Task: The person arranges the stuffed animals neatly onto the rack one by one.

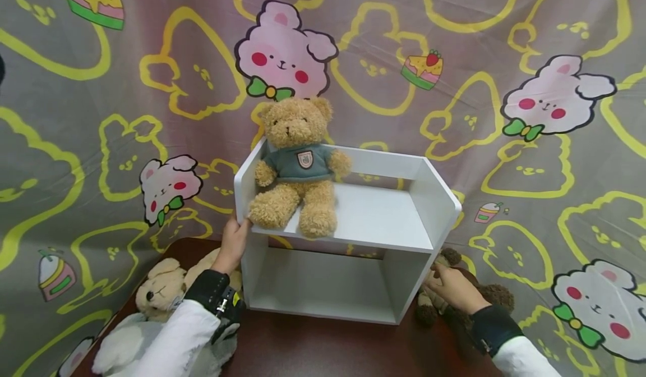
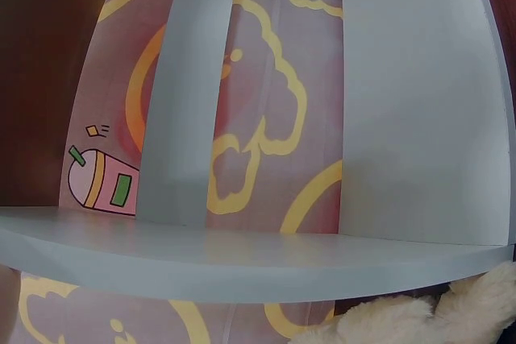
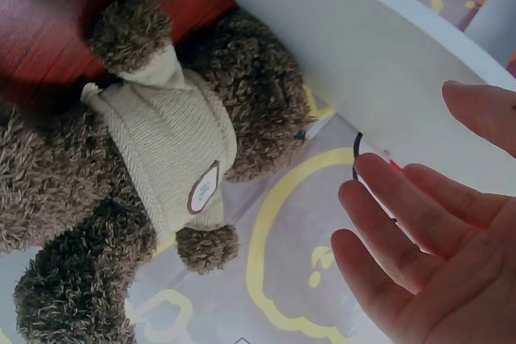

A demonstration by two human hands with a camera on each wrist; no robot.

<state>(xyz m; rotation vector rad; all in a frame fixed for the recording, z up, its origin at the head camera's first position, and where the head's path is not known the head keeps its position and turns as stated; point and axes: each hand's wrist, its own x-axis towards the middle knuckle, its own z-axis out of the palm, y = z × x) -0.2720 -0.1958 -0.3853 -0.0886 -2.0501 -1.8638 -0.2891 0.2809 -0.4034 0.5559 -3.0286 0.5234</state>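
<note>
A white two-tier shelf unit (image 1: 323, 281) stands on a dark reddish table. A tan teddy bear (image 1: 303, 166) in a teal shirt sits on the left of its upper tier. My left hand (image 1: 233, 245) holds the unit's left side panel by its front edge; only a sliver of it shows in the left wrist view. Beside the right side panel (image 3: 355, 46) is my right hand (image 3: 427, 239), fingers spread and nearly straight, holding nothing; contact with the panel is unclear. Near it a dark brown teddy bear (image 3: 173, 130) in a cream knit top lies on the table.
Left of the unit lie a cream plush dog (image 1: 161, 290) and a grey-and-white plush toy (image 1: 121, 340), partly covered by my left arm. A patterned curtain (image 1: 383, 96) hangs behind the unit. Bare tabletop (image 1: 323, 349) shows in front of it.
</note>
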